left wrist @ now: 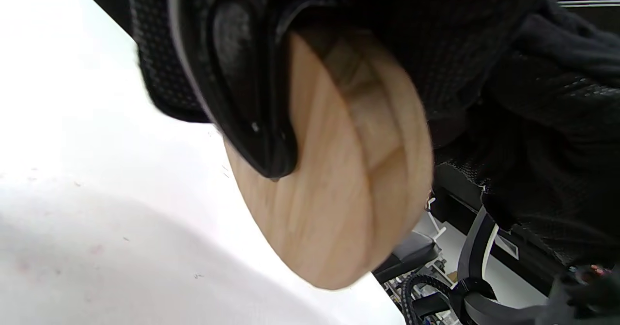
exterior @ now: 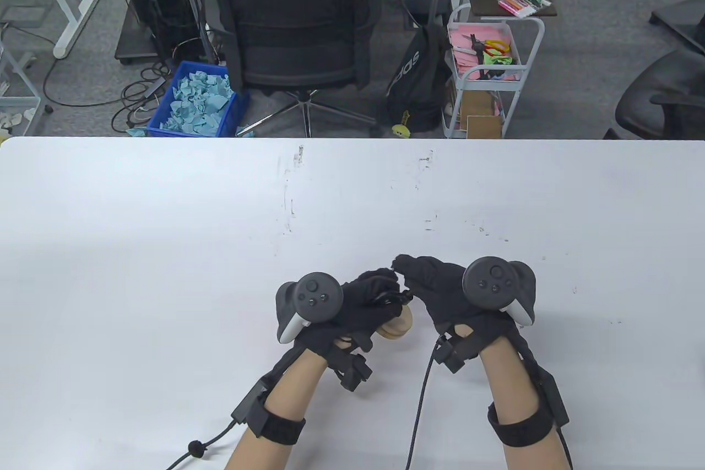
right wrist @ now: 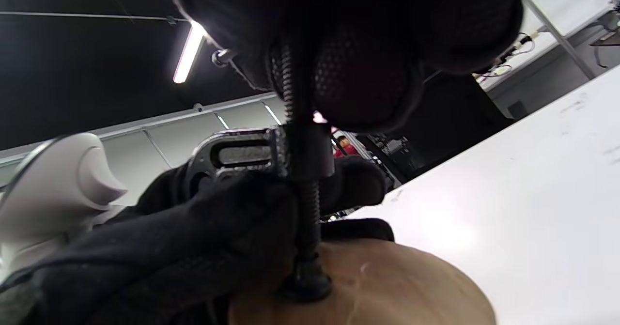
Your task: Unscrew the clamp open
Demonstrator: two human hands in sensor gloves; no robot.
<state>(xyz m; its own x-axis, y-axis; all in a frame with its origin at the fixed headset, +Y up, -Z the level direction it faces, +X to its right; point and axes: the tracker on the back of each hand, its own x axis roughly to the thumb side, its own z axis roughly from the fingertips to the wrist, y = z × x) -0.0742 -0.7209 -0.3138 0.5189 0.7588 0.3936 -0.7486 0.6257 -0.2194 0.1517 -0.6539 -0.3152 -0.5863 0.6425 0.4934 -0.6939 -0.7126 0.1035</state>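
A metal C-clamp (exterior: pixel 394 298) sits between my two hands, just above the table near its front middle. Its screw (right wrist: pixel 302 204) runs down through the silver frame (right wrist: pixel 232 153), and its pad presses on a round wooden block (exterior: pixel 397 325). My left hand (exterior: pixel 374 293) grips the clamp frame and the block. In the left wrist view the block (left wrist: pixel 339 184) fills the middle, with the black clamp jaw (left wrist: pixel 242 97) across it. My right hand (exterior: pixel 410 271) grips the top end of the screw; its fingers (right wrist: pixel 368 73) hide the handle.
The white table (exterior: pixel 165 244) spreads wide on all sides of my hands. Beyond its far edge stand a black office chair (exterior: pixel 292 18), a blue bin of paper scraps (exterior: pixel 195 101) and a white cart (exterior: pixel 484 79). Glove cables trail toward the front edge.
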